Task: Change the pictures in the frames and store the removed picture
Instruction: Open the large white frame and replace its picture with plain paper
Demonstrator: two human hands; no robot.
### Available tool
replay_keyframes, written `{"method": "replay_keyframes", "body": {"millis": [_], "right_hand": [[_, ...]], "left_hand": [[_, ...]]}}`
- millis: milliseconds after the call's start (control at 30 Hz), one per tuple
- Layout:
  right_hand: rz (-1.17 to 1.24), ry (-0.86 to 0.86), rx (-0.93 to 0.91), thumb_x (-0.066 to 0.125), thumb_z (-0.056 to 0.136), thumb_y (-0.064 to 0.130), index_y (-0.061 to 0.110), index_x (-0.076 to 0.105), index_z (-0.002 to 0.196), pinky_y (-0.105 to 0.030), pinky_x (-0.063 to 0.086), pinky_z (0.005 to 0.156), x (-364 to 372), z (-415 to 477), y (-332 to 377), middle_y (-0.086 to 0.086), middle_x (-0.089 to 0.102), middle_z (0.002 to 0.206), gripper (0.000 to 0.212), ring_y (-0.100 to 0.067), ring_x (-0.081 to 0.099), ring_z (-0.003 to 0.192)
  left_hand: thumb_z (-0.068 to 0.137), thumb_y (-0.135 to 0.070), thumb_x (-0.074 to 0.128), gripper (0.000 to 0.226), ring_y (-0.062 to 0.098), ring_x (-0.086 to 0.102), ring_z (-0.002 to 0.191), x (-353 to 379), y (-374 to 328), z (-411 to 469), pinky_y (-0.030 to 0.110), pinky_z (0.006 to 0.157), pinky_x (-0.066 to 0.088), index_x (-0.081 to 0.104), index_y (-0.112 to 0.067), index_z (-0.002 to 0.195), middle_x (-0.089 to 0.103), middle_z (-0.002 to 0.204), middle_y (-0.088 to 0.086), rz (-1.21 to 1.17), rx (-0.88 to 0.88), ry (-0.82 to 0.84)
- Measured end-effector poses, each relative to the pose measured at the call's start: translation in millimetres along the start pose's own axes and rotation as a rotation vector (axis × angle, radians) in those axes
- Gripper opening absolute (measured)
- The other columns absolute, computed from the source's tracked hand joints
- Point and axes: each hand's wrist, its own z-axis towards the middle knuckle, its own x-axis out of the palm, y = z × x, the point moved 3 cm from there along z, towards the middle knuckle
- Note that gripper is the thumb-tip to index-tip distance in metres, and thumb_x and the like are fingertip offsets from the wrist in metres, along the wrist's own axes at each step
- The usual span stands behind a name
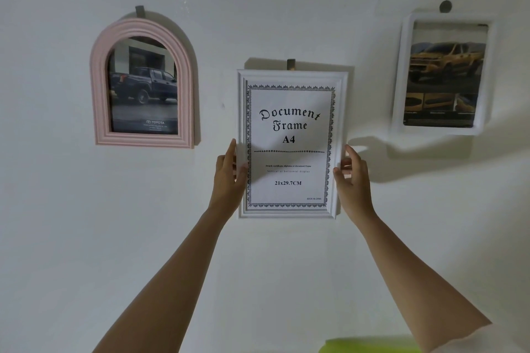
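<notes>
1. Two hands grip the white document frame [291,143] at centre of the wall [57,209], under a grey hook [291,64]; its insert reads "Document Frame A4".
2. Left hand [229,178] clasps the frame's left edge, thumb on the front.
3. Right hand [354,178] clasps the right edge, fingers curled round it.
4. Pink arched frame [143,83] hangs to the left, well apart, showing a dark pickup truck.
5. White frame [443,74] hangs upper right, showing a yellow pickup.
6. Yellow-green object [370,345] at bottom edge, blurred.
</notes>
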Motion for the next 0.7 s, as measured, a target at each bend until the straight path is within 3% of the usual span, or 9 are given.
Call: {"method": "replay_keyframes", "body": {"millis": [233, 333, 400, 533, 700], "right_hand": [[-0.008, 0.000, -0.002, 0.050, 0.091, 0.002, 0.010, 0.040, 0.137, -0.016, 0.034, 0.087, 0.1, -0.1, 0.1, -0.004, 0.041, 0.110, 0.047, -0.015, 0.050, 0.091], [-0.019, -0.004, -0.017, 0.049, 0.091, 0.001, 0.010, 0.042, 0.135, -0.012, 0.033, 0.082, -0.7, 0.0, 2.5, -0.004, 0.041, 0.108, 0.046, -0.016, 0.049, 0.086], [-0.019, -0.002, -0.015, 0.048, 0.091, 0.001, 0.011, 0.042, 0.135, -0.015, 0.035, 0.084, -1.1, -0.7, 4.2, -0.004, 0.040, 0.108, 0.046, -0.015, 0.049, 0.084], [-0.030, 0.003, 0.004, 0.049, 0.091, 0.002, 0.011, 0.042, 0.135, -0.022, 0.038, 0.088, -3.1, -1.9, 4.9, -0.004, 0.041, 0.108, 0.045, -0.011, 0.051, 0.080], [-0.048, 0.026, 0.007, 0.050, 0.090, 0.003, 0.012, 0.042, 0.134, -0.033, 0.043, 0.093, -7.4, -5.9, 4.9, -0.009, 0.044, 0.111, 0.045, -0.016, 0.052, 0.091]], "left_hand": [[0.091, -0.030, 0.043, 0.061, 0.005, 0.049, 0.094, -0.4, 2.1, -0.3, 0.040, 0.092, 0.048, 0.020, -0.024, 0.147, 0.041, 0.115, -0.001, -0.005, -0.006, 0.003], [0.095, -0.022, 0.045, 0.058, 0.001, 0.048, 0.093, -0.3, 1.7, -0.9, 0.036, 0.090, 0.048, 0.021, -0.022, 0.147, 0.041, 0.115, 0.000, 0.005, -0.007, 0.003], [0.096, -0.021, 0.045, 0.057, 0.000, 0.048, 0.093, -1.1, 1.5, -1.2, 0.033, 0.089, 0.047, 0.021, -0.021, 0.147, 0.041, 0.115, 0.000, 0.019, -0.002, -0.001], [0.095, -0.025, 0.047, 0.058, 0.007, 0.050, 0.095, -3.2, 4.2, -1.2, 0.041, 0.091, 0.049, 0.021, -0.024, 0.146, 0.042, 0.112, -0.002, 0.016, -0.011, -0.004], [0.096, -0.022, 0.046, 0.055, 0.017, 0.048, 0.106, -9.0, -0.5, -5.2, 0.044, 0.095, 0.047, 0.023, -0.024, 0.146, 0.041, 0.114, -0.001, 0.035, -0.016, -0.017]]}}
